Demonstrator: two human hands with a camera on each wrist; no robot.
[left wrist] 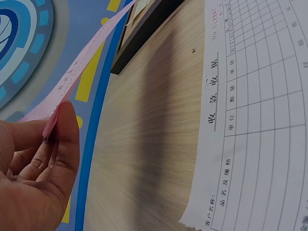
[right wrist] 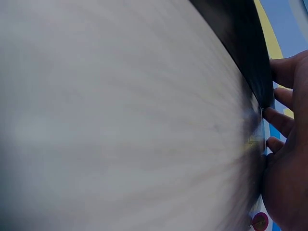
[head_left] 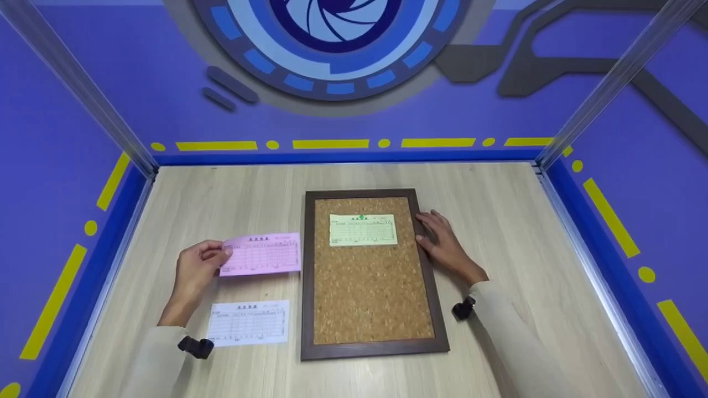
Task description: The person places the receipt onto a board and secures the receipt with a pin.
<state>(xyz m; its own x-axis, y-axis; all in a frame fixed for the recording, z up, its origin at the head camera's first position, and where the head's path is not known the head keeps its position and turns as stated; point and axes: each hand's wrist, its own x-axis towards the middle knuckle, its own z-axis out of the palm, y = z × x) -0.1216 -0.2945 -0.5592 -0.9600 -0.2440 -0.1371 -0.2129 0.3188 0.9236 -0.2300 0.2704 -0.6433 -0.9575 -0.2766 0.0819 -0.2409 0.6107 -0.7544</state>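
Observation:
My left hand (head_left: 194, 271) pinches the left edge of a pink receipt slip (head_left: 260, 255) between thumb and fingers. In the left wrist view that pink slip (left wrist: 79, 72) is raised off the table and seen nearly edge-on. A framed corkboard (head_left: 371, 298) with a dark brown border lies just right of the slip. Near its top, a pale green receipt slip (head_left: 363, 231) has a green pushpin (head_left: 362, 216) at its upper edge. My right hand (head_left: 447, 246) rests its fingertips against the board's right side. In the right wrist view, the fingers touch the dark frame (right wrist: 240, 43).
A white receipt slip (head_left: 249, 323) lies on the wooden table (head_left: 243, 199), below the pink one and left of the board. Blue-purple panels with yellow dashes (head_left: 331, 144) wall the table at the back and both sides, with metal posts (head_left: 608, 94) at the corners.

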